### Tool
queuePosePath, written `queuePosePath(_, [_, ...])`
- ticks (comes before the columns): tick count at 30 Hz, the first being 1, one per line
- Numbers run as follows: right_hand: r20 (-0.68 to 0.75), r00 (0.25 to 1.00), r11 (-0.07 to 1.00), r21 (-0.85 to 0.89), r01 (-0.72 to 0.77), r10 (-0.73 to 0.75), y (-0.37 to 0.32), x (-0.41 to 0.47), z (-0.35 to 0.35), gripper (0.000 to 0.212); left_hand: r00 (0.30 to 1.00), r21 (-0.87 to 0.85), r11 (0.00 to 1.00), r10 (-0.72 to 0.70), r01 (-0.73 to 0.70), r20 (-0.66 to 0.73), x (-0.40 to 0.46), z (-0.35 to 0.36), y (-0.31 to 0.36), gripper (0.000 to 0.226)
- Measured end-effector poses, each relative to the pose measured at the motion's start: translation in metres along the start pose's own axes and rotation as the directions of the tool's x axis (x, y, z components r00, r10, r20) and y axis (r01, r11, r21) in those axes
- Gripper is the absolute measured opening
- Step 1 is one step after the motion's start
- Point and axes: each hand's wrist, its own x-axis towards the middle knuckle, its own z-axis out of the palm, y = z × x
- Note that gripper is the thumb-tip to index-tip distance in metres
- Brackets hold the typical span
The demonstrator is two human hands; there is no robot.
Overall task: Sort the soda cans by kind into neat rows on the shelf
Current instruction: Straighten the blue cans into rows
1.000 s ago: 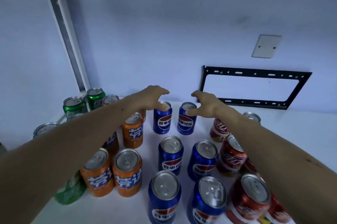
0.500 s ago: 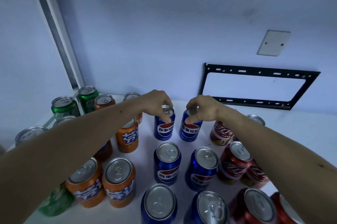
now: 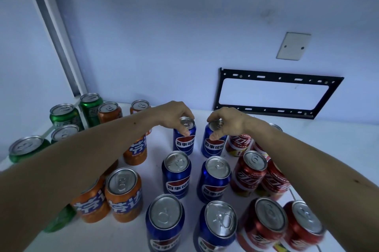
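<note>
Two hands grip the tops of the rearmost blue cans on the white shelf (image 3: pixel 328 138), left hand (image 3: pixel 174 116) on the left blue can (image 3: pixel 184 140), right hand (image 3: pixel 227 122) on the right blue can (image 3: pixel 213 145), while forearms hide several orange cans (image 3: pixel 123 194) and red cans (image 3: pixel 249 173).

A pale wall (image 3: pixel 184 36) rises behind the scene. On it, to the right, a black metal bracket (image 3: pixel 279 79) forms an open rectangular frame with slotted holes. Above the bracket sits a blank grey cover plate (image 3: pixel 293 46) fixed by two screws. A grey vertical strip (image 3: pixel 55 32) runs up the left corner.
</note>
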Motion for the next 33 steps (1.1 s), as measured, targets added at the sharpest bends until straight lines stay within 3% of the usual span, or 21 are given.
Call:
queuePosePath(13, [0.002, 1.000, 0.999, 0.043, 0.000, 0.000, 0.001, 0.006, 0.000, 0.066, 1.000, 0.037, 0.999, -0.003, 0.003, 0.009, 0.007, 0.000, -0.004, 0.060])
queuePosePath(16, [0.014, 1.000, 1.000, 0.023, 0.000, -0.001, 0.000, 0.006, 0.001, 0.068, 1.000, 0.044, 0.999, -0.022, 0.021, 0.023, 0.006, 0.000, -0.003, 0.068])
queuePosePath(19, [0.027, 1.000, 0.999, 0.047, 0.001, -0.002, -0.004, 0.003, -0.006, 0.074, 0.999, -0.010, 0.999, -0.041, 0.041, 0.020, -0.006, -0.008, -0.004, 0.077])
queuePosePath(21, [-0.038, 0.999, 0.998, 0.053, 0.021, -0.019, -0.011, 0.002, -0.015, 0.073, 0.999, -0.055, 0.998, -0.044, 0.043, -0.023, -0.020, -0.020, -0.007, 0.076])
queuePosePath(25, [-0.138, 0.984, 0.988, 0.096, 0.123, -0.110, -0.044, 0.002, -0.028, 0.063, 0.990, -0.025, 0.998, -0.056, 0.053, -0.128, -0.061, -0.046, -0.025, 0.068])
queuePosePath(31, [-0.084, 0.970, 0.971, 0.055, 0.232, -0.227, -0.108, 0.009, -0.023, 0.060, 0.983, 0.066, 0.994, -0.069, 0.082, -0.171, -0.114, -0.065, -0.063, 0.054])
queuePosePath(33, [-0.069, 0.967, 0.968, 0.038, 0.247, -0.244, -0.126, 0.014, -0.020, 0.059, 0.977, 0.069, 0.991, -0.103, 0.117, -0.185, -0.129, -0.072, -0.080, 0.059])
